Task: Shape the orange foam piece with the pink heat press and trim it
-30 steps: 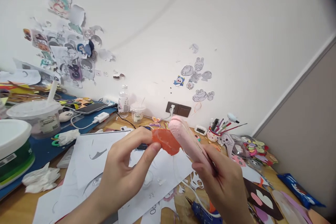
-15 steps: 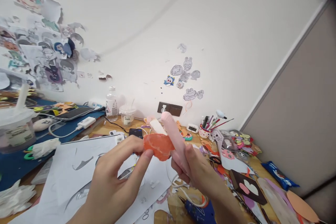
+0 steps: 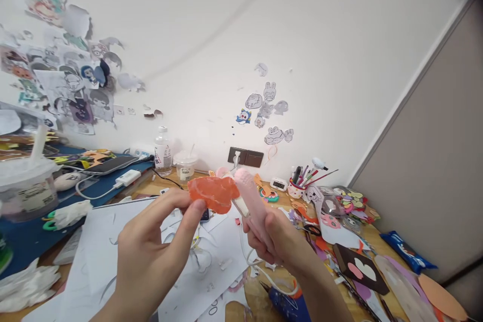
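My left hand (image 3: 151, 251) pinches an orange cut-out shape (image 3: 213, 192) between thumb and forefinger, held up over the desk. My right hand (image 3: 279, 241) is wrapped round a pink pen-like tool (image 3: 253, 201) with a white cord trailing from it; the tool's rounded end points up and sits just right of the orange shape. The two are close, and I cannot tell whether they touch.
White paper sheets (image 3: 113, 221) cover the wooden desk. A lidded cup (image 3: 22, 186), a phone (image 3: 109, 163) and a charger lie left. A water bottle (image 3: 163, 150) stands at the wall, a pen cup (image 3: 296, 187) and coloured cut-outs (image 3: 350, 206) right.
My left hand has lifted the orange shape up and to the left, away from the pink tool's side. The view has shifted slightly, and my right hand stays about where it was.
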`<action>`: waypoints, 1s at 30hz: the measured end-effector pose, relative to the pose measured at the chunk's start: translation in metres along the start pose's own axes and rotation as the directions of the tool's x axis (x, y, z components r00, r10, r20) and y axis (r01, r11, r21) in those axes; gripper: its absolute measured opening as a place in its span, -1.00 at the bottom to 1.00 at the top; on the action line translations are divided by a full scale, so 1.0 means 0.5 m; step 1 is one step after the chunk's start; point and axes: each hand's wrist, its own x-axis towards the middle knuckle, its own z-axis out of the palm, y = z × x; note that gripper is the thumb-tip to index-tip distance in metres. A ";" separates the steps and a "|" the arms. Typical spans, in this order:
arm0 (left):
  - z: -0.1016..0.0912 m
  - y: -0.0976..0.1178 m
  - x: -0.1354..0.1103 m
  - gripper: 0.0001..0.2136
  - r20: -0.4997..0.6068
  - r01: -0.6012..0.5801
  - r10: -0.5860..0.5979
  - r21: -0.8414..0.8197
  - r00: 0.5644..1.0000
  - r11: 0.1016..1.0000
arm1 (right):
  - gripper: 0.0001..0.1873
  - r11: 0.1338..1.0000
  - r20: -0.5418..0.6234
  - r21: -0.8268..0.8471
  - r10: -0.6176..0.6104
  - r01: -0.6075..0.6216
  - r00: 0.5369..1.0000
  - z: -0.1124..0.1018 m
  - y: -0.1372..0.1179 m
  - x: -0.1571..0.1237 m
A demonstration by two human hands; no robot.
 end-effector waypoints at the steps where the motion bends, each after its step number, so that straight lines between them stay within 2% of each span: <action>1: -0.003 0.001 0.002 -0.87 -0.005 0.006 -0.006 -0.002 1.000 1.000 | -0.35 1.000 -0.007 -0.013 -0.007 0.007 1.000 0.000 0.002 0.001; 8: 0.001 -0.007 -0.001 -0.88 0.039 -0.085 0.084 0.022 0.996 0.996 | -0.49 0.985 -0.142 -0.168 -0.060 0.035 0.988 0.001 0.001 -0.001; 11: 0.004 -0.006 0.000 -0.87 0.072 -0.094 0.091 0.035 0.993 0.995 | -0.52 0.954 -0.224 -0.298 -0.084 0.014 0.971 0.005 -0.010 -0.007; 15: 0.007 -0.003 0.002 -0.84 0.070 -0.098 0.095 0.053 0.993 0.994 | -0.49 0.814 -0.344 -0.580 -0.211 -0.030 0.915 0.015 -0.021 -0.013; 20: 0.016 -0.014 -0.004 -0.85 0.006 -0.214 0.215 0.115 0.977 0.970 | -0.54 0.696 -0.386 -0.715 -0.312 -0.067 0.868 0.021 -0.021 -0.014; 23: 0.021 -0.028 -0.012 -0.85 -0.016 -0.338 0.351 0.236 0.936 0.911 | -0.53 0.623 -0.392 -0.777 -0.364 -0.092 0.845 0.018 -0.014 -0.010; 26: 0.024 -0.041 -0.018 -0.82 -0.011 -0.468 0.502 0.348 0.865 0.812 | -0.50 0.550 -0.395 -0.828 -0.429 -0.112 0.812 0.015 -0.004 -0.005; 30: 0.028 -0.049 -0.017 -0.79 0.003 -0.520 0.566 0.400 0.824 0.755 | -0.49 0.550 -0.422 -0.824 -0.435 -0.137 0.795 0.019 0.004 0.001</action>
